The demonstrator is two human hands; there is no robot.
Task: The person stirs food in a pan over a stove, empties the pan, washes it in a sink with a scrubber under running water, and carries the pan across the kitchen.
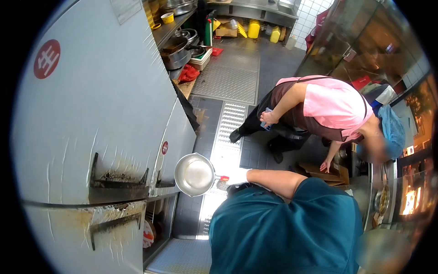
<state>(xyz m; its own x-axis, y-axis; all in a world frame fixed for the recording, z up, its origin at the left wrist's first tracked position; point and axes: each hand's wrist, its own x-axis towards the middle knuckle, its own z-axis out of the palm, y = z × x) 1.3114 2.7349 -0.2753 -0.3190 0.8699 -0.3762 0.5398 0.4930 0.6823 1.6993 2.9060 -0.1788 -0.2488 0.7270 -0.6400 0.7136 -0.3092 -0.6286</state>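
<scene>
Neither my left hand nor my right hand shows in the head view. Close in front, a co-worker in a teal shirt (287, 223) has a white-gloved hand (237, 175) on the handle of a metal saucepan (195, 174). The pan is tilted toward me, and its bare inside shows. Beyond, a second co-worker in a pink shirt (335, 107) and dark apron bends over, with a small blue object (266, 119) in one hand. The other hand hangs down near a cardboard box (331, 173).
A worn steel refrigerator (105, 123) with black handles fills the left. Shelves hold metal pots (175, 55) and a white bin (200, 59). Yellow jugs (253, 28) stand at the back. Floor grating (232, 121) runs down the aisle. Flames (410, 201) glow at right.
</scene>
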